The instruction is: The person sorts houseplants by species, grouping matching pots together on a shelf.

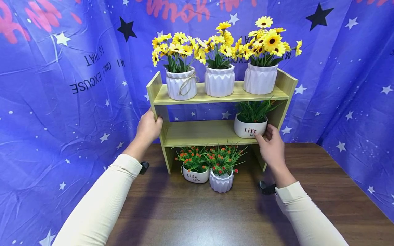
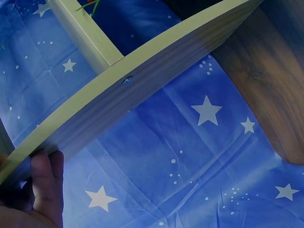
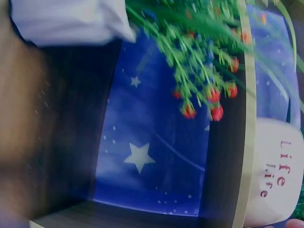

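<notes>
A wooden shelf (image 1: 197, 131) stands on the table. My left hand (image 1: 149, 127) grips its left side panel (image 2: 95, 104), thumb on the inner side and fingers on the outer face. On the middle board, at the right end, sits a white oval flowerpot (image 1: 250, 128) lettered "Life", with green grass-like leaves. My right hand (image 1: 272, 145) holds that pot by its right end, thumb at the front; in the right wrist view just fingertips (image 3: 295, 223) show beside it.
Three white pots of yellow flowers (image 1: 219, 80) line the top board. Under the middle board stand another oval "Life" pot (image 1: 195, 176) and a ribbed white pot (image 1: 221, 182), both with red-flowered greenery. A blue starred curtain (image 1: 92, 112) hangs behind the brown table (image 1: 191, 218).
</notes>
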`<state>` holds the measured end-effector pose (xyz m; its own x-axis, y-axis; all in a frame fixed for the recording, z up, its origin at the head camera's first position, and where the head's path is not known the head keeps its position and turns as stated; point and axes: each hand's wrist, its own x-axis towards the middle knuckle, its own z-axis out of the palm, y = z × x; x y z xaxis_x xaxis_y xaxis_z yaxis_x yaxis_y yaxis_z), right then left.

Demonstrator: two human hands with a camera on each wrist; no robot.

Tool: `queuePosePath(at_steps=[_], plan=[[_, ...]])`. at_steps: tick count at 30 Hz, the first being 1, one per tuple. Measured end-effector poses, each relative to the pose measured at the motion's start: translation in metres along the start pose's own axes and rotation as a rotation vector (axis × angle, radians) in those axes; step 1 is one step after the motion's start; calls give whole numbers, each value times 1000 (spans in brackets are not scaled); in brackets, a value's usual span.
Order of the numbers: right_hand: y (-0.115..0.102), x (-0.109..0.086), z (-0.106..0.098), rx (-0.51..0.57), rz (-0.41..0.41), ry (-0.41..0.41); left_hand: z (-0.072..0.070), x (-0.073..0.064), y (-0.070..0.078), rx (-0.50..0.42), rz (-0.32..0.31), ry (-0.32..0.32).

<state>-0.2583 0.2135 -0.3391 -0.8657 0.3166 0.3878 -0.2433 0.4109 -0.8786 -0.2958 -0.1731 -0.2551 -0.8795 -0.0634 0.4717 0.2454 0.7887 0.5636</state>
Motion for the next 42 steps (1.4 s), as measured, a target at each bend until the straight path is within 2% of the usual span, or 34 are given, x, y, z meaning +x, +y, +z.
queuePosePath(at_steps=[3,6,12,17,28,36,42], plan=[[5,-20,0,-37,-11,80,0,0,1,-3,4,2],[12,-39,3,-46,-14,103,-1,0,2,-6,7,4],[27,-75,11,-18,63,16,0,-1,2,-1,-5,-1],[36,-96,16,-8,112,-38,-1,-1,1,-7,-2,2],[50,-116,36,-29,159,-172,0,0,-1,-1,-10,3],[52,-124,57,20,163,-175,1,0,0,-2,-3,-6],[55,-127,71,15,167,-205,0,-1,0,-1,-7,3]])
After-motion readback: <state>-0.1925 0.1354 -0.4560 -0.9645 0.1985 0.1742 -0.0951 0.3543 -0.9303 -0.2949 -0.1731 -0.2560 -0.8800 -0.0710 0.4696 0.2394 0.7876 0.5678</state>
